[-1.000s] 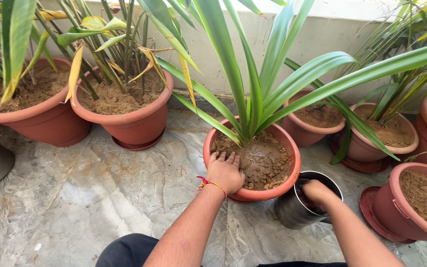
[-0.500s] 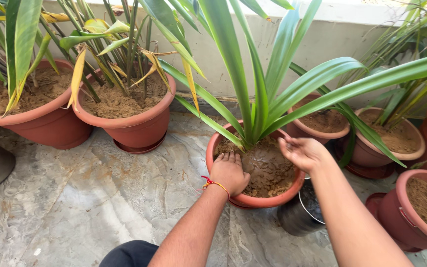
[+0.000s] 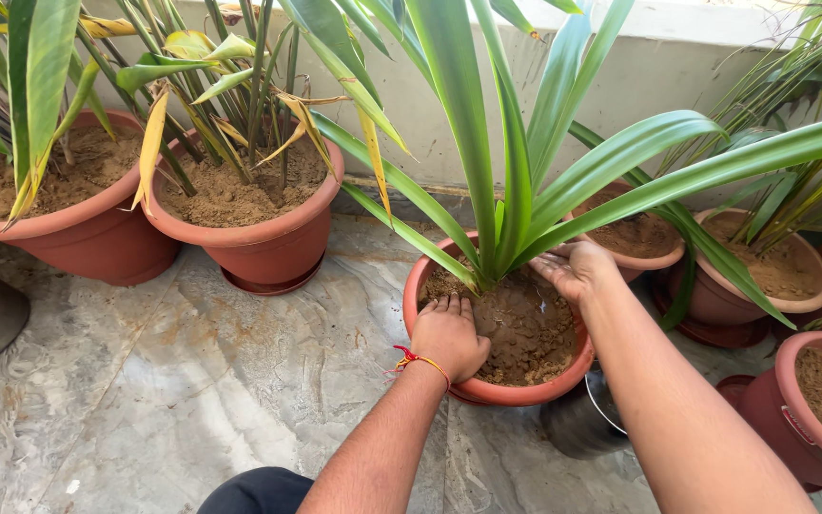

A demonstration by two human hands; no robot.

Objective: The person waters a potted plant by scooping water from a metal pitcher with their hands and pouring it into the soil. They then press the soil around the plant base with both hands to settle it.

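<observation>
Head view: left hand (image 3: 449, 335) lies flat, fingers spread, on soil (image 3: 523, 328) in the middle pot (image 3: 499, 390), which sits on the stone floor (image 3: 192, 362). Right hand (image 3: 575, 270) is open at the far rim by the plant (image 3: 506, 190), holding nothing I can see. Looks like packing soil; next calls for even pressure near the stem. Plant's long axis upright, leaves fanning right.

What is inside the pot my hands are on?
The terracotta pot holds brown soil and a long-leaved green plant. The left hand presses the soil, covering that patch; the right hand hides the far rim.
</observation>
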